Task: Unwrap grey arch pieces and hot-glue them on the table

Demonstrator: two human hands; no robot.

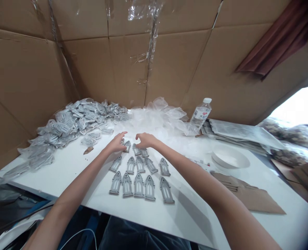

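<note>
Grey arched window-shaped pieces lie in rough rows on the white table (190,211). My left hand (117,143) is at the far row's left end, thumb and fingers apart in a curve. Beside its thumb is one arched piece (127,146); part of another (122,141) shows between its fingers, and I cannot tell whether they touch it. Curved over the far row's right end, my right hand (145,140) has thumb and forefinger apart, near an arched piece (136,149). Nearer me are a middle row with an arched piece (130,165) and a front row with another (138,185).
Bagged grey pieces (73,119) are heaped at the back left. Clear plastic bags (156,116) pile up at the back centre, beside a bottle (200,114). On the right are a white bowl (230,158), brown cardboard (250,196) and stacked flat packs (237,135). Cardboard walls (128,66) enclose the back.
</note>
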